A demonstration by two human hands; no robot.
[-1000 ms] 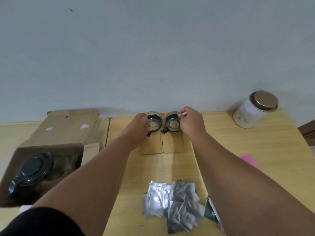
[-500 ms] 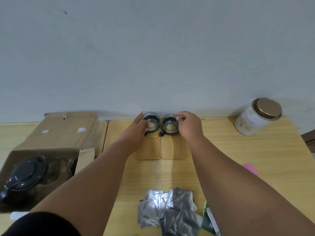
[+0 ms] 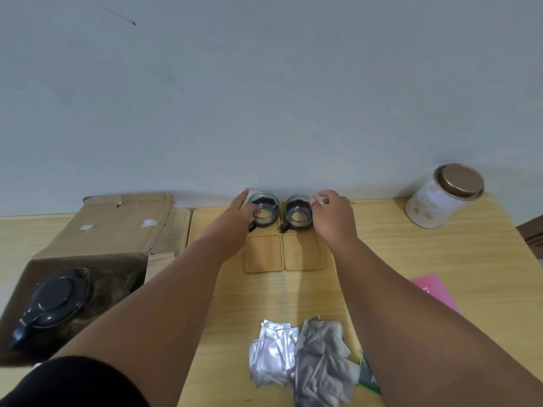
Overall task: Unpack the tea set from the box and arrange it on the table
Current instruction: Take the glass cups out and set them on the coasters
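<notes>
My left hand (image 3: 235,218) and right hand (image 3: 332,218), fingers loosely spread, flank 2 cups (image 3: 263,208) at 12 o'clock past the coasters (image 3: 264,254); best release gently, handles aligned.

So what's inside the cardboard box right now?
The cardboard box lies open, holding a glass teapot with a dark lid. The left forearm covers the box's near corner, so anything else inside is hidden.

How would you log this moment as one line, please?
left hand on left cup | right hand on right cup | teapot in box
</notes>
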